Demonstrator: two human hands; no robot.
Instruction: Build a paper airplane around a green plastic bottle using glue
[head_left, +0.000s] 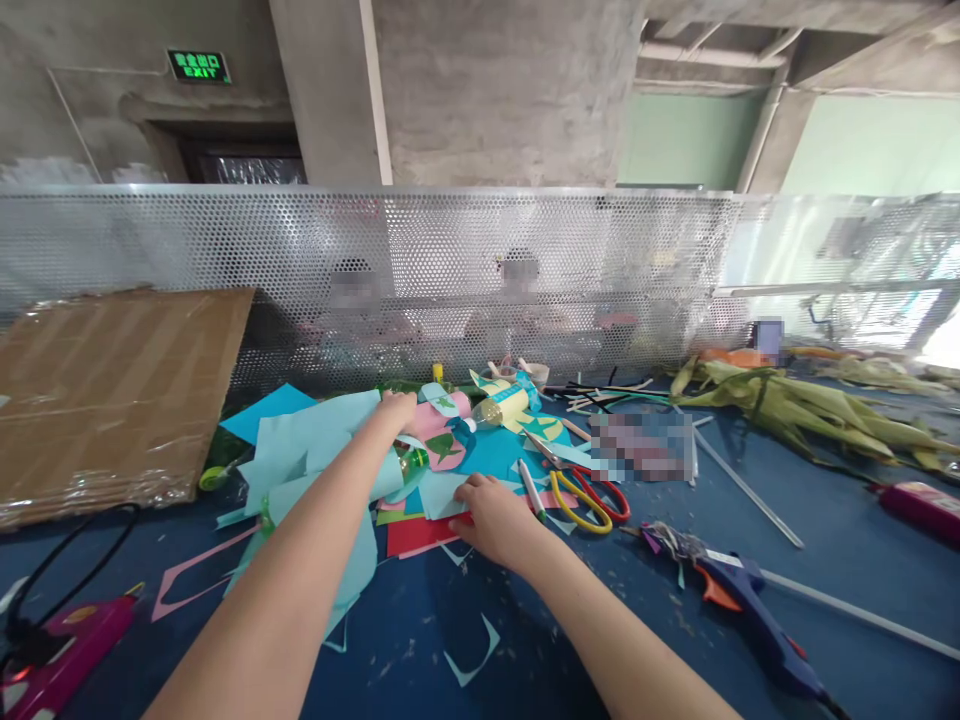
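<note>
My left hand (395, 410) reaches forward into a heap of light blue paper sheets (315, 440), its fingers curled down over a sheet's edge beside a pink and green paper-covered bottle (435, 435). Nearer me, my right hand (491, 515) lies palm down with fingers bent on a pale blue paper piece (442, 492) that overlaps a red sheet (420, 535). A pen (531, 490) lies just right of that hand. Scissors with yellow and red handles (589, 497) lie a little farther right.
A blue hot glue gun (742, 600) lies at front right, a pink one (60, 650) with a black cable at front left. Cardboard (112, 380) covers the left. Corn husks (810, 410) lie at right. A perforated metal screen (480, 270) closes the back; people sit behind it.
</note>
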